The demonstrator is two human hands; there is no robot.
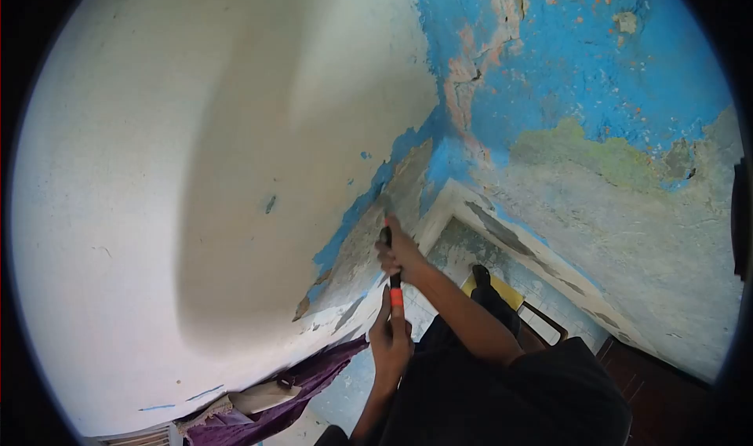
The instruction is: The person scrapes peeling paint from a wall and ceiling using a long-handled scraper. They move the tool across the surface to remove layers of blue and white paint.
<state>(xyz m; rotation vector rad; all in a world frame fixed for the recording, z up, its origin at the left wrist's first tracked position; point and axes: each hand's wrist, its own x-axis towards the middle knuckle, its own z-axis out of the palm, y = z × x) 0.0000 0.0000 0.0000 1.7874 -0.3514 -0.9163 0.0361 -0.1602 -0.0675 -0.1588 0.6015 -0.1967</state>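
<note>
A scraper with a black and red-orange handle point(396, 297) is held against the left wall near the corner. Its head is blurred and lies over the bare grey patch point(404, 183) edged with blue paint. My right hand point(401, 251) is wrapped round the upper part of the handle, close to the head. Lower down, my left hand point(390, 344) grips the red-orange end, fingers along it. White paint point(243, 211) covers most of the left wall, and a strip of blue paint point(345, 230) shows beside the patch.
The right wall point(627, 61) has flaking blue paint, cracks and bare plaster. White skirting point(541, 258) with dark worn spots runs along the floor. A purple cloth point(259, 422) lies at lower left. By my foot is a yellow item point(511, 294) beside a dark-framed piece point(549, 320).
</note>
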